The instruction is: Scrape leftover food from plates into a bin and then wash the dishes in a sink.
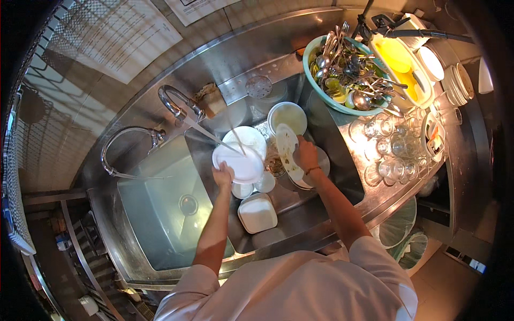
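Observation:
My left hand (224,175) grips the near edge of a white plate (243,167), and a stream of water from the right-hand faucet (176,107) runs onto it. In my right hand (307,154) is a tilted white oval plate (285,140) with food scraps on its face. Both plates are over the right sink basin (292,224). Another white plate (247,138) lies behind the rinsed one. A round bowl of cloudy liquid (289,115) stands at the back, and square white dishes (257,215) sit stacked near the front.
On the right counter, a turquoise tub (348,107) is heaped with spoons and forks. Beside it are a container with yellow contents (404,69), stacked plates (458,85) and several glasses (396,144). The left basin (166,214) holds water under a second faucet (128,131).

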Tool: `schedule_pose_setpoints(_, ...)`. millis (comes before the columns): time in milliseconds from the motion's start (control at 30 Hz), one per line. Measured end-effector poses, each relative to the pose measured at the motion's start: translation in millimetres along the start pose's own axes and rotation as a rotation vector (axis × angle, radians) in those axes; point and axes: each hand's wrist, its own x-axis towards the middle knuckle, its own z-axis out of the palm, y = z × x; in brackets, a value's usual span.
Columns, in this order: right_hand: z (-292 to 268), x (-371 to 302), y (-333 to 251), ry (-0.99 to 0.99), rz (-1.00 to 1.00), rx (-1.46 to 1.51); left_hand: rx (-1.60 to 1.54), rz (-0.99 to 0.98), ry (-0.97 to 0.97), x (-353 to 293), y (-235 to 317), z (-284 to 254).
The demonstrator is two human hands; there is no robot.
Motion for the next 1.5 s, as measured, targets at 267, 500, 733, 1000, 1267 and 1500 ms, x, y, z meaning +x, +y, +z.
schedule_pose_setpoints(267,16.8,-14.5,38.0,0.079,0.204,0.625,-0.762,-0.451,-0.277,7.2,-69.8,26.6)
schedule_pose_setpoints(500,86.1,-26.9,23.8,-0.216,0.627,1.384,-0.879,-0.560,-1.030,-13.8,54.2,9.8)
schedule_pose_setpoints(733,111.6,8.9,-36.2,0.131,-0.131,0.306,-0.801,-0.202,-0.828,26.3,56.2,20.1)
schedule_pose_setpoints(1000,124.1,-58.9,-68.6,-0.150,-0.520,0.133,-1.018,-0.118,-0.692,21.3,71.2,16.8)
schedule_pose_setpoints(1267,153.0,-36.5,-83.5,-0.034,-0.500,0.003,-0.804,-0.168,-0.686,-29.6,76.0,3.6)
schedule_pose_setpoints(1500,154.2,-48.1,-51.4,-0.051,-0.143,0.195,-0.751,-0.073,-0.541,-32.1,80.7,-28.2)
